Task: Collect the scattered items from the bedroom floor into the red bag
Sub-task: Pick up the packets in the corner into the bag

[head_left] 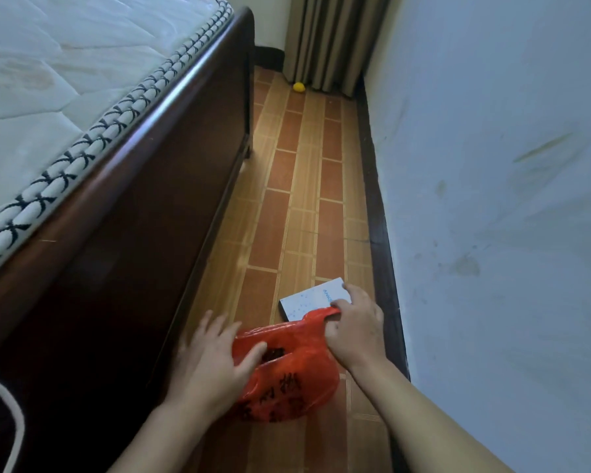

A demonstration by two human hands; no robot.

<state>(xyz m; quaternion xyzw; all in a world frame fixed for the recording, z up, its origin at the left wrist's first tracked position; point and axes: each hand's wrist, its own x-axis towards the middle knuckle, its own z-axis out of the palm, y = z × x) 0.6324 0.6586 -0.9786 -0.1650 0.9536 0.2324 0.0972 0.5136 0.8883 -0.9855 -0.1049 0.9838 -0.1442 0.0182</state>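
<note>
A flat white cardboard box (313,298) lies on the tiled floor at twelve o'clock from the crinkled red plastic bag (287,367), its long axis toward two o'clock. The right hand (355,331), nearer, pinches the bag's handle with fingertips touching the box. The left hand (215,363), fingers spread, rests on the bag's mouth.

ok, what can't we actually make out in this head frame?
- Red bag contents: hidden by its plastic and the left hand.
- White box: near end covered by the bag handle and right hand; print too small.
- Yellow object by the curtain: too small to identify.
</note>
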